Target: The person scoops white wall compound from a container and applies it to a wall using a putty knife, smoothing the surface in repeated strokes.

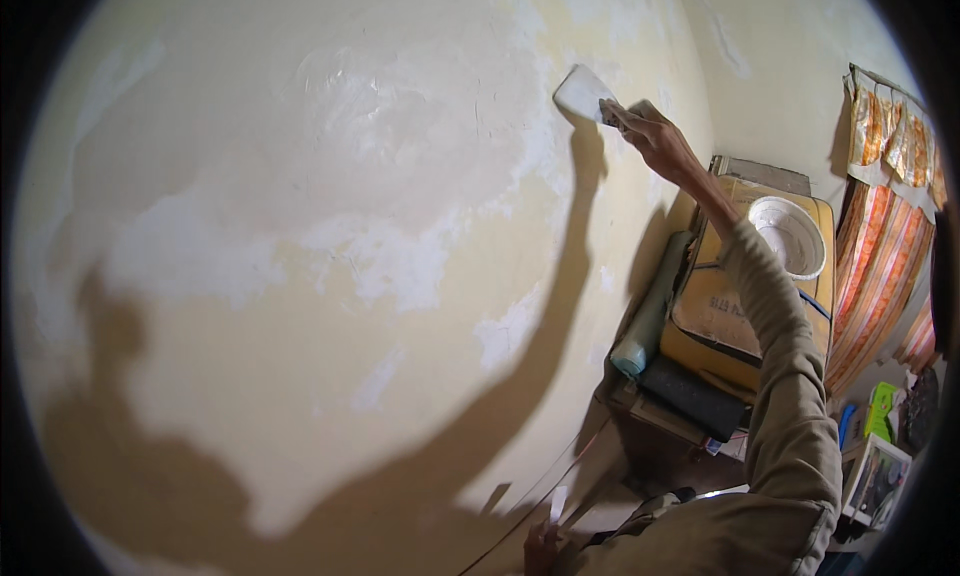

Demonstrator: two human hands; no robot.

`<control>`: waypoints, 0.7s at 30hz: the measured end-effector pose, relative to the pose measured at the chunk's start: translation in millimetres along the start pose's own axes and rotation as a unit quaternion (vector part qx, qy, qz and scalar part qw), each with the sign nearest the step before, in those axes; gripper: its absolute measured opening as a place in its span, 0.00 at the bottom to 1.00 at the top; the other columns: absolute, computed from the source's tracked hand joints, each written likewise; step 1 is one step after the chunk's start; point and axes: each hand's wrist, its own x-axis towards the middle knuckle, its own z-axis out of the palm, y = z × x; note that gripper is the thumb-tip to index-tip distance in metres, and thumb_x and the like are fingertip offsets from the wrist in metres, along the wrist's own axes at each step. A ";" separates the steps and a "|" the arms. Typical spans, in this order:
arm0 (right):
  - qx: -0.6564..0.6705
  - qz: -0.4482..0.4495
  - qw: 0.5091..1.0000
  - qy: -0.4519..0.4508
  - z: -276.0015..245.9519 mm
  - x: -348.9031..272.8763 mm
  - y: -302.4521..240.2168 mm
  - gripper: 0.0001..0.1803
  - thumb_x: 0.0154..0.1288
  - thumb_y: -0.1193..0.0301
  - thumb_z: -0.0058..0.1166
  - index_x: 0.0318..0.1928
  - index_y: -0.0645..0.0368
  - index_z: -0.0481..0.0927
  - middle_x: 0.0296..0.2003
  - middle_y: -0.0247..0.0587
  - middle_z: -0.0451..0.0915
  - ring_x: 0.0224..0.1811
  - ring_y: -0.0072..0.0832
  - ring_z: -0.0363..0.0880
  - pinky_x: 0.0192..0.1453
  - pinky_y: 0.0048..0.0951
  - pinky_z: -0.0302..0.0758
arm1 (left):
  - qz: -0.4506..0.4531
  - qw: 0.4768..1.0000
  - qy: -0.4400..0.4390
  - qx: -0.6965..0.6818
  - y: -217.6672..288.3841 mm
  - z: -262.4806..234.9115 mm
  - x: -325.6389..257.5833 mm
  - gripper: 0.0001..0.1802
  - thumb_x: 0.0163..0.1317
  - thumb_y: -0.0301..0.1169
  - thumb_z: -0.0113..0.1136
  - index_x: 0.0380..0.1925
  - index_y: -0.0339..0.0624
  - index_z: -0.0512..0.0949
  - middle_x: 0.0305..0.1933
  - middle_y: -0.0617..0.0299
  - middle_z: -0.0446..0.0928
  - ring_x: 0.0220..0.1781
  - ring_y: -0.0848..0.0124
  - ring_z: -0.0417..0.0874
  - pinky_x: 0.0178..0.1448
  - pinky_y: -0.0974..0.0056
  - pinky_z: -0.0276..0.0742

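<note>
My right arm reaches up to the wall, and my right hand [648, 134] is closed round the handle of a broad putty knife [583, 91]. Its wide, pale blade lies at or against the yellowish wall [450, 376], close to the corner. Whitish-grey filler [430, 126] covers a large patch to the left of the blade, with a wet shine in one place. Low down, my left hand [541, 548] is closed on a narrower, pale-bladed putty knife [558, 504] pointing upward; its handle is hidden in the fingers.
A white bucket [787, 238] with smeared walls stands on a cardboard box [722, 306] to the right. Beside it lean a rolled green sheet [652, 311] and a black case [692, 394]. Orange striped curtains [880, 266] hang at the far right, above a framed picture [877, 484].
</note>
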 end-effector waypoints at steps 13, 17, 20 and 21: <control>0.302 0.166 0.939 -0.028 -7.0 29.2 -166.5 0.30 0.70 0.64 0.55 0.67 0.70 0.70 0.21 0.27 0.72 0.22 0.15 0.69 0.23 0.22 0.67 | -0.306 0.895 -0.095 -0.309 -1.6 6.9 24.8 0.17 0.71 0.41 0.56 0.40 0.34 0.79 0.32 0.52 0.81 0.36 0.61 0.83 0.42 0.56 0.76; 0.265 0.159 0.949 -0.057 11.8 3.6 -217.3 0.28 0.73 0.64 0.55 0.65 0.71 0.72 0.29 0.34 0.78 0.26 0.17 0.72 0.30 0.26 0.75 | -0.300 0.897 -0.086 -0.313 -20.7 9.8 6.5 0.17 0.69 0.42 0.58 0.39 0.36 0.80 0.26 0.58 0.79 0.29 0.67 0.80 0.37 0.60 0.76; 0.183 0.086 0.976 -0.078 17.4 -31.1 -258.6 0.28 0.73 0.63 0.56 0.69 0.60 0.71 0.37 0.42 0.78 0.33 0.20 0.76 0.39 0.30 0.78 | -0.301 0.898 -0.106 -0.303 -33.8 3.5 4.8 0.14 0.69 0.39 0.58 0.40 0.37 0.80 0.24 0.60 0.77 0.27 0.69 0.80 0.35 0.63 0.76; 0.165 0.058 0.981 -0.089 15.1 -46.0 -262.0 0.28 0.73 0.64 0.55 0.70 0.60 0.70 0.37 0.41 0.77 0.33 0.20 0.76 0.39 0.30 0.78 | -0.308 0.895 -0.127 -0.297 -36.6 -3.8 4.6 0.13 0.69 0.37 0.58 0.41 0.37 0.80 0.25 0.60 0.77 0.29 0.69 0.80 0.36 0.64 0.76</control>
